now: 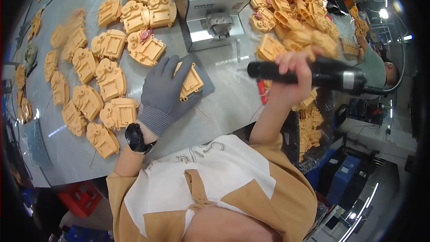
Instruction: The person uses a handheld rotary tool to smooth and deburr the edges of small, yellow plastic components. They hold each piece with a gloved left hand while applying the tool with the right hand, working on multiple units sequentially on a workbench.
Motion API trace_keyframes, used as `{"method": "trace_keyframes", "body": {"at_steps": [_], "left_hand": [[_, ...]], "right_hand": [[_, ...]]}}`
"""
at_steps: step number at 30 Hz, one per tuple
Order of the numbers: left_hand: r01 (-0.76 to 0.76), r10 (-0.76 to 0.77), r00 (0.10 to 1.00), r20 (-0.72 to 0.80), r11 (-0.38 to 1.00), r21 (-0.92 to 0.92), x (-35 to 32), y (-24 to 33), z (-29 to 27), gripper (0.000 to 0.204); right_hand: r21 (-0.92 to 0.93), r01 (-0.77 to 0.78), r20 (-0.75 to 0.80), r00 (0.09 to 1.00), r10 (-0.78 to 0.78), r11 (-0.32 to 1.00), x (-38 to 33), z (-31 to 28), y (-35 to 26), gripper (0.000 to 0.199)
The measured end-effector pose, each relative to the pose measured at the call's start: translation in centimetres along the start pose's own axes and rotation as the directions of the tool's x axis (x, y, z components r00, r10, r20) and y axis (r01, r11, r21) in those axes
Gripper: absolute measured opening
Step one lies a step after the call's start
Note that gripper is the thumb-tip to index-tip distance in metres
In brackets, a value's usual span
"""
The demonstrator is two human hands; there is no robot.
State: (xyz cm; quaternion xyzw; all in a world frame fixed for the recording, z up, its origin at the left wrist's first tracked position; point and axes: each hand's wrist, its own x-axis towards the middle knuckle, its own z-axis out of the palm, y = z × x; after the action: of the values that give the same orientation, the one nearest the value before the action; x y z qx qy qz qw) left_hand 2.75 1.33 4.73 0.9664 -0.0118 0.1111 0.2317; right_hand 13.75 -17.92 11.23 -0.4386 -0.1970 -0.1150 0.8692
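Left grey-gloved hand (162, 90): fingers holding contoured orange-yellow plastic housing (191, 83) | bare right hand (293, 72), housing's three o'clock: fingers wrapped round black cylindrical corded tool (332, 74)

- Even, fairly bright light over the worktop (228, 107), with pale glare streaks at 9 o'clock.
- Bright lamp (384, 13) at 2 o'clock, strip light (369, 196) at 4.
- Dimness beneath the worktop, toward 8 o'clock.
- Motion blur softens the right fingers (291, 62) and yellow parts (67, 29) at 10 o'clock.
- Fisheye bending all round; black corners.
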Motion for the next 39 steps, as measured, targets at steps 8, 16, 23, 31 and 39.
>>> {"method": "trace_keyframes", "body": {"at_steps": [8,16,23,31,39], "left_hand": [[0.104,-0.136,0.979,-0.151,0.974,-0.202,-3.1,-1.5,1.7,0.074],[0.065,-0.139,0.958,-0.252,0.957,-0.282,-3.5,-2.1,2.9,0.074],[0.048,-0.134,0.956,-0.263,0.950,-0.310,-3.9,-2.8,3.3,0.079],[0.010,-0.080,0.965,-0.250,0.964,-0.267,-4.4,-3.6,3.2,0.077],[0.028,-0.099,0.958,-0.270,0.967,-0.255,-4.6,-3.7,3.6,0.072]], "right_hand": [[-0.137,0.079,0.106,0.992,-0.065,0.987,4.9,4.7,4.9,0.039],[-0.350,0.089,0.115,0.992,-0.052,0.933,4.7,7.2,7.1,0.025],[-0.295,0.008,0.397,0.911,0.115,0.955,-1.8,5.3,2.3,0.037],[-0.196,-0.122,0.425,0.884,0.196,0.973,-3.8,5.9,3.0,0.041],[-0.224,-0.145,0.405,0.886,0.227,0.964,-4.8,6.7,4.2,0.039]]}}
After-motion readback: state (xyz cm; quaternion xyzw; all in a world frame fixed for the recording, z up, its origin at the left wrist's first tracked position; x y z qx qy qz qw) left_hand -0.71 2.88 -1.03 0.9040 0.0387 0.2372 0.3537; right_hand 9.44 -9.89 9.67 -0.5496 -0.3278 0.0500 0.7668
